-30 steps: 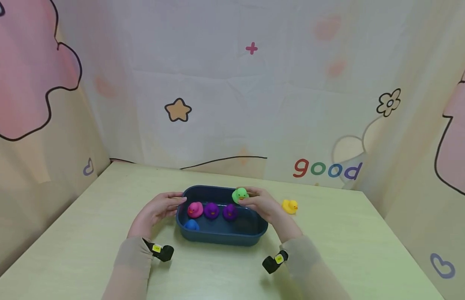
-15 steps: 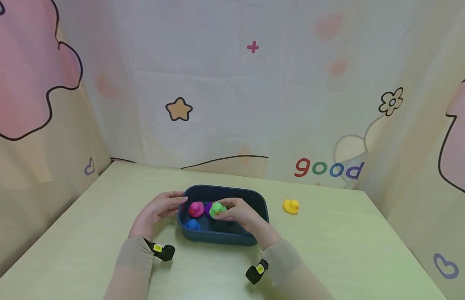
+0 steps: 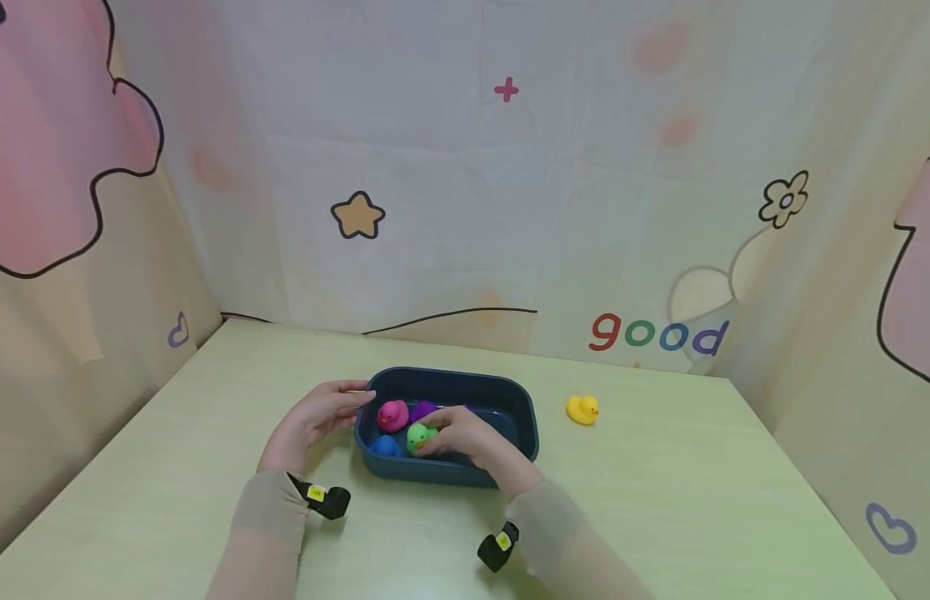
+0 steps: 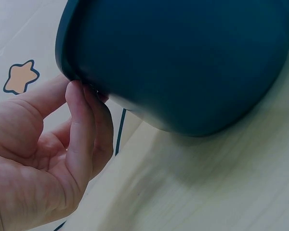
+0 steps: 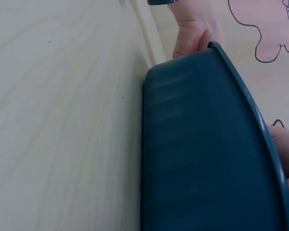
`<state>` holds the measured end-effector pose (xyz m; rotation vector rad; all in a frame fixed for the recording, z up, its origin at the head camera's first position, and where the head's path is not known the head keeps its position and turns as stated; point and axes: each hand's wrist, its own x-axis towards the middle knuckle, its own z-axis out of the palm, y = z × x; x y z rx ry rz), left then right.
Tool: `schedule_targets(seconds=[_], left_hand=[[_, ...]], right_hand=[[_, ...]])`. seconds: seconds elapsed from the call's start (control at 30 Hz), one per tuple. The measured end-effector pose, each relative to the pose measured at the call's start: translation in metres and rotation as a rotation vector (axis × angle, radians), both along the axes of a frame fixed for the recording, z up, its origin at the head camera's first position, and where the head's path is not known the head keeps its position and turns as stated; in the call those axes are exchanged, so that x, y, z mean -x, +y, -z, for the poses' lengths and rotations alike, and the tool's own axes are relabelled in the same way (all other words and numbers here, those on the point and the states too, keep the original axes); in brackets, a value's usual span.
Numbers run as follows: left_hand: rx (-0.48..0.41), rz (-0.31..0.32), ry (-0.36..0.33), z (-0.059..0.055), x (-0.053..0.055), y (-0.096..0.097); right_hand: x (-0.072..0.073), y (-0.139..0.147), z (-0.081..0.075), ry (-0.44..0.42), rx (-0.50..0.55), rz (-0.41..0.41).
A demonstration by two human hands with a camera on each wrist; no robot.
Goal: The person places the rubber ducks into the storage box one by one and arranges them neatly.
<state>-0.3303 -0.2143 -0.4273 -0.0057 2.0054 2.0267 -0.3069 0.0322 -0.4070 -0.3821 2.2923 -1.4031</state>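
A dark blue oblong tub point(image 3: 435, 472) stands on the table. My left hand point(image 3: 318, 421) pinches its left rim; in the left wrist view the thumb and fingertips meet at the edge of the tub wall point(image 4: 183, 62). Reaching inside, my right hand point(image 3: 465, 437) holds a green rubber duck point(image 3: 417, 437) low in the tub, beside a blue duck point(image 3: 385, 447). Behind these sit a pink duck point(image 3: 392, 415) and a purple duck point(image 3: 422, 410). Another purple duck point(image 3: 470, 408) is mostly hidden by my right hand. The tub wall point(image 5: 197, 134) hides the right fingers in the right wrist view.
On the table point(image 3: 697, 483), right of the tub, a yellow rubber duck point(image 3: 582, 409) sits apart. A printed cloth point(image 3: 450, 208) hangs behind the table and along both sides. Each wrist wears a small black camera point(image 3: 328, 502).
My right hand has carried the green duck from above the tub's back right side, leftward and then down toward the front near the blue duck. The left hand stays at the rim.
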Motion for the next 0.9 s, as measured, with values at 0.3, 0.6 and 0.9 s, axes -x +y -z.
schedule_targets(seconds=[0.3,0.6,0.9], left_hand=[[0.01,-0.008,-0.005,-0.001,0.0,0.001],[0.011,-0.003,-0.003,-0.001,0.002,0.0],[0.015,0.002,0.004,0.001,0.001,0.0]], right_hand=[[-0.002,-0.006,0.0,0.03,-0.089,0.012],[-0.004,-0.012,0.001,0.208,-0.249,0.033],[-0.009,-0.011,-0.001,0.224,-0.282,0.015]])
